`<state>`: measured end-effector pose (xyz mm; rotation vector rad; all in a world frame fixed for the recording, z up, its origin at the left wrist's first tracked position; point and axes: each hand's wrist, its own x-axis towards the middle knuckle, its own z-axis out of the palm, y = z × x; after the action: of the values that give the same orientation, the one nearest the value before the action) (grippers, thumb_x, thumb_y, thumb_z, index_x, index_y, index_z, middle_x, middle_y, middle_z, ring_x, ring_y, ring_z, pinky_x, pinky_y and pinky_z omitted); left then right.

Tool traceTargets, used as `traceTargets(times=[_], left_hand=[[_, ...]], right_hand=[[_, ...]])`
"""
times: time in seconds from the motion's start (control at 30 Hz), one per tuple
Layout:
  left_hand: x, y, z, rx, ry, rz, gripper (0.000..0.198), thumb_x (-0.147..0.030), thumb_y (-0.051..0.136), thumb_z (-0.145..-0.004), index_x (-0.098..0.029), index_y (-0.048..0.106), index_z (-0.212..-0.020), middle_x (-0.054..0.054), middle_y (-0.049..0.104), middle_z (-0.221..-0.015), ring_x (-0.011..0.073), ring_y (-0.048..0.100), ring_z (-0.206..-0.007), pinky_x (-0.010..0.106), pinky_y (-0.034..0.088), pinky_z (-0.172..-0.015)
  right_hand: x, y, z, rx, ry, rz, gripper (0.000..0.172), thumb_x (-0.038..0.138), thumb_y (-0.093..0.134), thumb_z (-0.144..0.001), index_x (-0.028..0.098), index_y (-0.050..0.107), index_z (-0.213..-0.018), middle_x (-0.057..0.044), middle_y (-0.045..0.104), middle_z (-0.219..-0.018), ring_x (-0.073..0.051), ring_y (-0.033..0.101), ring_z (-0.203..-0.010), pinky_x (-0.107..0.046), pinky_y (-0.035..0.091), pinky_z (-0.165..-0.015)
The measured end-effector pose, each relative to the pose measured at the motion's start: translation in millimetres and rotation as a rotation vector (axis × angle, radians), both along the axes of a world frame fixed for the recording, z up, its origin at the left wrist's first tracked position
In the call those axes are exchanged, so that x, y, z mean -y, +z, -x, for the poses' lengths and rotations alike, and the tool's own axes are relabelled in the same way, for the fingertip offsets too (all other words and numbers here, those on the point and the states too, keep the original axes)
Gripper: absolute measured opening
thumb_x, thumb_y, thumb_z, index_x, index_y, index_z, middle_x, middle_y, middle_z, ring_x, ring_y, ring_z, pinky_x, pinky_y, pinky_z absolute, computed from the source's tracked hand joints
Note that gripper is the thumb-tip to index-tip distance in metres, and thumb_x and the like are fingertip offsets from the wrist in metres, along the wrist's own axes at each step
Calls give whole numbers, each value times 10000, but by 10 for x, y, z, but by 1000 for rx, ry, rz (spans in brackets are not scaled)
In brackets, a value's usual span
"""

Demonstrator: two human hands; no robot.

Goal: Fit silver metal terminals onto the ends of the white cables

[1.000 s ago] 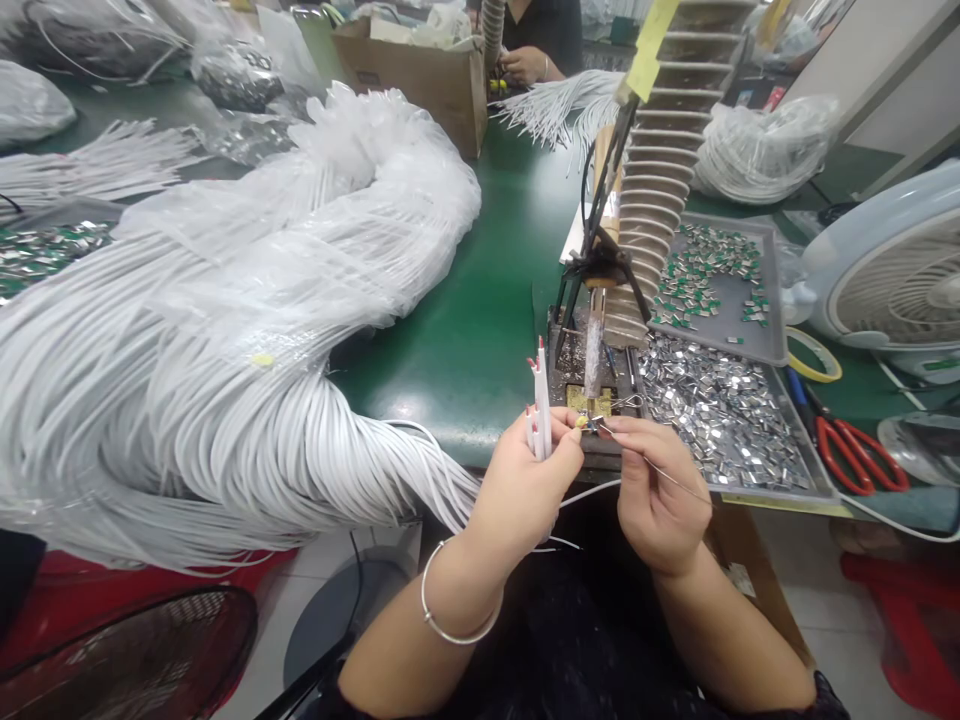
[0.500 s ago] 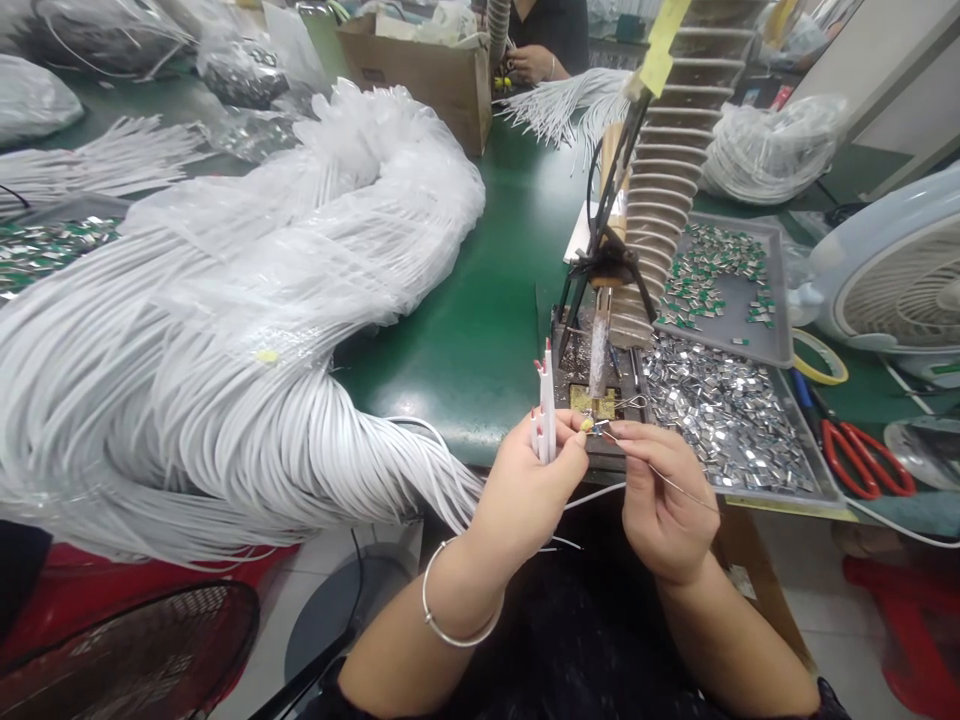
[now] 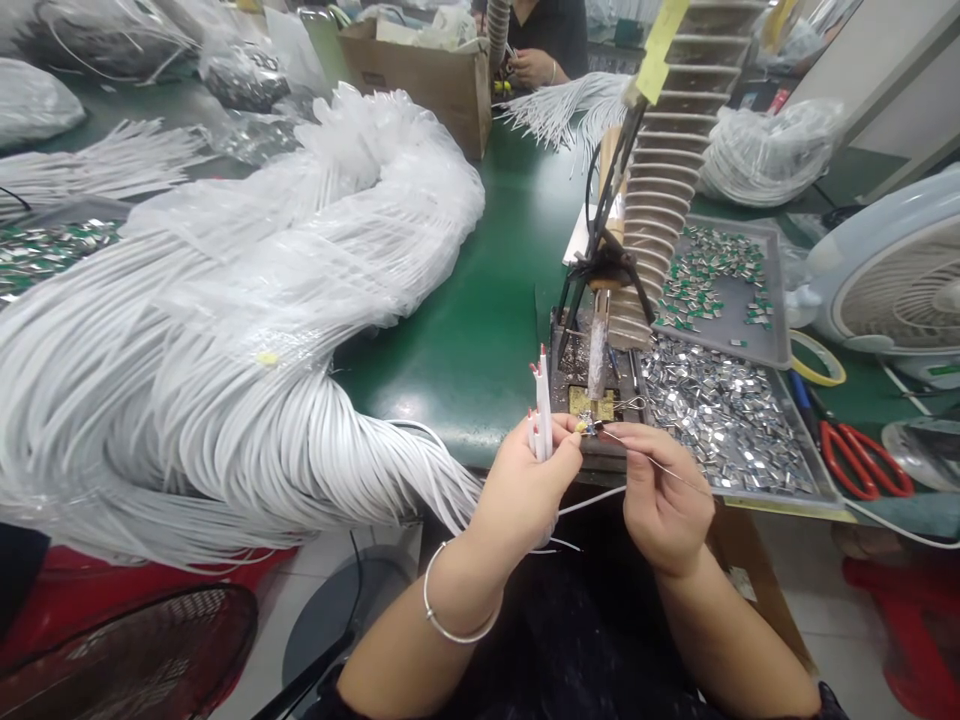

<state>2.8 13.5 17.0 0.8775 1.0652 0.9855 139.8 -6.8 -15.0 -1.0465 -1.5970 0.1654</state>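
Several white red-tipped cables [image 3: 541, 400] stand upright, clasped in left hand [image 3: 525, 490] fingers; right hand [image 3: 664, 500] fingers pinch a thin metal wire [image 3: 679, 475], seemingly pointing left at them.

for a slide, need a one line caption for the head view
Left hand grips white red-tipped cables; right hand holds a thin metal wire beside a mounted soldering iron.

I can read no text anywhere from here. The brown cardboard box [image 3: 431, 85] at the far side of the table carries a small dark print (too blurred for me to spell out), and the yellow paper tag [image 3: 658, 45] shows no legible writing.
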Motion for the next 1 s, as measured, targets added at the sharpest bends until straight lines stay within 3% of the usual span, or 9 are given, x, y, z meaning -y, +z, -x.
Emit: traceTargets(times=[0.1,0.3,0.47,1.0], left_hand=[[-4,-7,-7,-8,-10,8,167,-237,557,-767,-153,457,-663,6,542,-873,26,329,-502,209,253,-472],[-11,7,-20,-24,-18,38,119,-257,571,-763,-163,505,-734,-54,455,-622,44,306,-462,204,254,-467],[-25,22,-23,-40,-4,35,103,-258,585,-756,-164,542,-761,-67,434,-563,51,305,-447,202,271,-471],[-29,36,-13,-17,34,10,130,-272,604,-761,-160,543,-734,-35,502,-620,47,340,-465,196,303,-466]], right_hand=[[-6,7,-9,19,4,-5,242,22,501,-807,184,599,-958,-77,682,-909,-181,662,-859,-356,564,-737],[-14,10,-9,54,-15,-5,226,44,506,-814,194,608,-950,-77,680,-913,-187,658,-859,-380,561,-741],[-31,26,19,60,-21,-25,228,37,522,-799,192,613,-939,-71,668,-917,-182,652,-873,-358,559,-751],[-81,72,53,103,-38,-71,254,41,518,-803,201,608,-979,-78,663,-921,-196,646,-872,-388,565,-737]])
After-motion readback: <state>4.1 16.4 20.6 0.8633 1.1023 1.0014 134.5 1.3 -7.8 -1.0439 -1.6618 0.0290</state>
